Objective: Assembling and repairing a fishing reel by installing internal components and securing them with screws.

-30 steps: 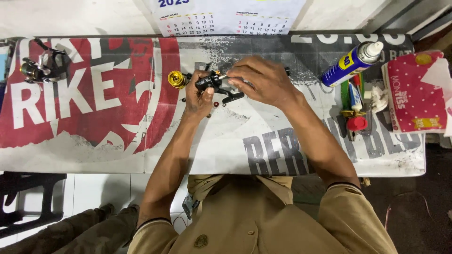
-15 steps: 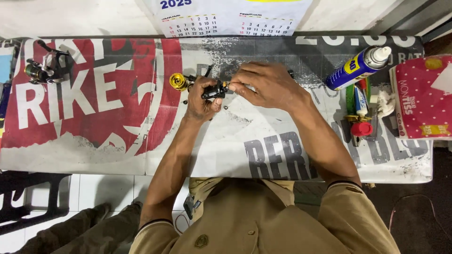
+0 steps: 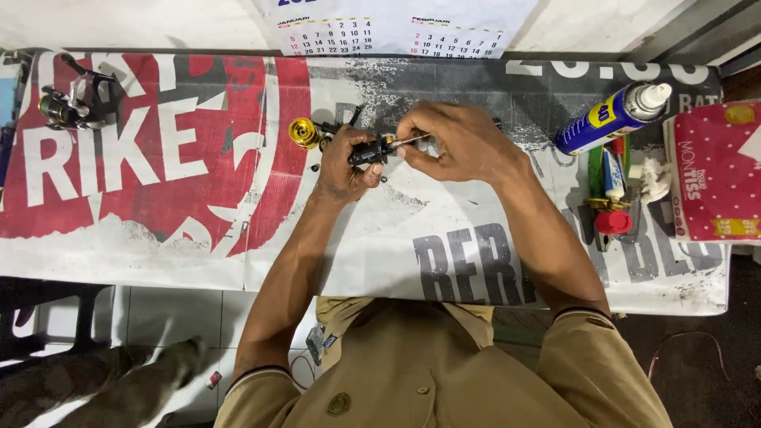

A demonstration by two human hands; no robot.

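Head view puts a small black reel body [image 3: 366, 150] at the centre of my picture, held just above the table [image 3: 476, 261]. My left hand [image 3: 345, 162] has its grip clenched around that reel body from below. My right hand [image 3: 460, 143] pinches a thin metal tool [image 3: 408, 142] whose tip meets the reel body on its right side; that grip is closed on the tool.

Just left of the reel body sits a gold spool [image 3: 303, 132], touching or nearly touching the dark parts beside it; I cannot tell which. A few tiny dark parts lie on the banner close under the reel body. Far left of the reel body rests a second fishing reel [image 3: 71, 103], silver and black. Well to the right of the reel body lies a blue and yellow spray can [image 3: 610, 117], tilted, and below it a small tube [image 3: 614, 173] and a red-capped bottle [image 3: 612, 222]. Farther right is a red dotted tissue pack [image 3: 713, 170]. A wall calendar [image 3: 396, 28] hangs beyond the reel body.
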